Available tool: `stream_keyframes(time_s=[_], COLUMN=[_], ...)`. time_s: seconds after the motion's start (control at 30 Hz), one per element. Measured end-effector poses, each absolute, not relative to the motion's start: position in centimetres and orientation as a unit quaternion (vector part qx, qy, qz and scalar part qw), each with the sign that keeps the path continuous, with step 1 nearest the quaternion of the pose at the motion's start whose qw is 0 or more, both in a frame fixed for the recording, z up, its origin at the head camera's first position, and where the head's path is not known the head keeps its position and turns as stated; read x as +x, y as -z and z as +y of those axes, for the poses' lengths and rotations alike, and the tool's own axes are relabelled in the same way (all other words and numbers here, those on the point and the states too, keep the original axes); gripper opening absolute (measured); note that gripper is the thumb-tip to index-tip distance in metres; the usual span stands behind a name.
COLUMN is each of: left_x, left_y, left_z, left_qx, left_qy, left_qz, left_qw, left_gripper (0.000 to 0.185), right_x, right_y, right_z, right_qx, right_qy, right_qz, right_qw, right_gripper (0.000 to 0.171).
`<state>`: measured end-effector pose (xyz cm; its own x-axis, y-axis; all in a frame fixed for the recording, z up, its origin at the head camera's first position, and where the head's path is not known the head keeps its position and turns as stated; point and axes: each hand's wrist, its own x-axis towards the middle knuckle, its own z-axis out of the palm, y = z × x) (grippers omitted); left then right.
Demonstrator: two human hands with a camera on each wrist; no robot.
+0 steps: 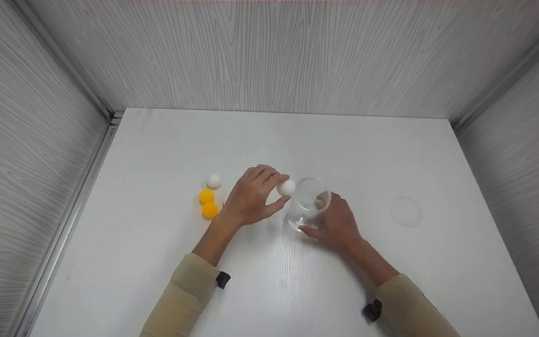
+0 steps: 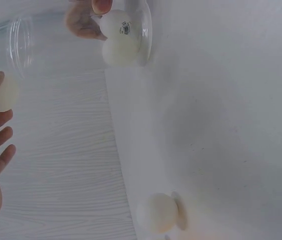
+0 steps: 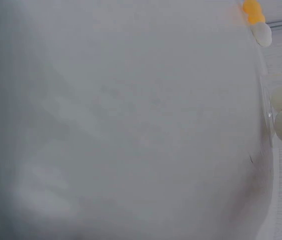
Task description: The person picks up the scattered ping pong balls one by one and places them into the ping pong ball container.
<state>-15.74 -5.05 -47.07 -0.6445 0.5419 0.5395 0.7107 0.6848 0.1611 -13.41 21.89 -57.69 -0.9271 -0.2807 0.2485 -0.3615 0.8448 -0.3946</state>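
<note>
White table-tennis ball [image 1: 286, 187] is sitting pinched between the thumb and fingertips of the left hand [image 1: 252, 196], held in the air just beside the rim of the clear, round plastic cup [image 1: 308, 204] and level with its mouth. Pinching it at the very tips is leaving most of the ball bare on the cup's side. The right hand [image 1: 337, 222] is wrapping its fingers and thumb round the cup's wall from the right, which looks to be steadying the light cup upright on the white bench [image 1: 157, 140]. Inside the cup, another white ball with a small dark printed mark [image 2: 117, 27] is lying at the bottom, seen through the base in the left wrist view.

Further left on the bench, a third white ball [image 1: 214, 180] is lying just behind two orange balls [image 1: 208, 203], which are touching each other; all three are lying behind the left wrist and well out of its way. To the right, a clear round lid [image 1: 405, 211] is lying flat, apart from the cup. Grey wood-grain walls [image 1: 274, 56] are closing in the bench on three sides. Nothing is standing between the held ball and the cup's open mouth.
</note>
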Motion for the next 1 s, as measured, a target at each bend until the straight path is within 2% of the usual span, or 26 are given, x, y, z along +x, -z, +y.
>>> stream_keyframes(time_s=[1.0], left_x=[-16.0], left_y=[46.5], left_z=[-2.5], left_qx=[-0.396], left_qy=[0.207], left_qz=[-0.858], left_qw=[0.252], left_gripper=[0.036], right_x=[-13.4], right_y=[57.7], right_z=[21.8], right_qx=[0.170], right_qy=[-0.190], right_qz=[-0.962], right_qw=[0.097], right_gripper=[0.094])
